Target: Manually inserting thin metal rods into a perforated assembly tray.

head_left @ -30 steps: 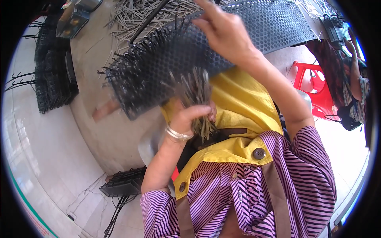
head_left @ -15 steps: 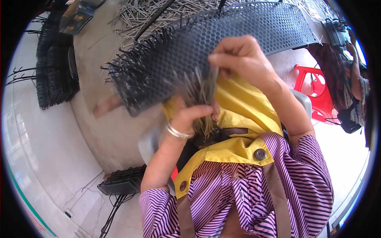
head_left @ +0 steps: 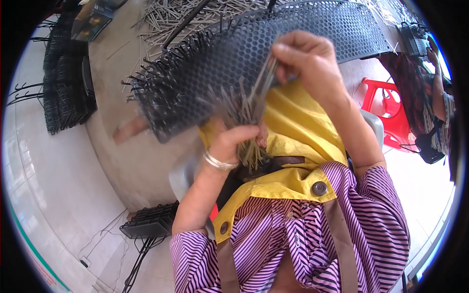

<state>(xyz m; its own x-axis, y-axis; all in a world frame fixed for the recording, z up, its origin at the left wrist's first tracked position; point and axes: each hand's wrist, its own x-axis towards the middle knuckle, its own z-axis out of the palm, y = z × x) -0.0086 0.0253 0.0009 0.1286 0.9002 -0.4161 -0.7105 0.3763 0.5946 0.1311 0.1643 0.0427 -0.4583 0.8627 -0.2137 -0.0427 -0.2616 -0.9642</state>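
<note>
Two hands (head_left: 315, 61), strips (head_left: 252, 155), printed box (head_left: 94, 23)

Grey strips (head_left: 247, 111) bunched, tips splayed; dark perforated panel (head_left: 305, 30) beyond.

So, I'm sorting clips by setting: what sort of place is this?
Probably a small workshop: a long, black perforated panel partly filled with thin dark strips, a heap of loose grey strips, and a slim greyish strip bundle in the left hand.
</note>
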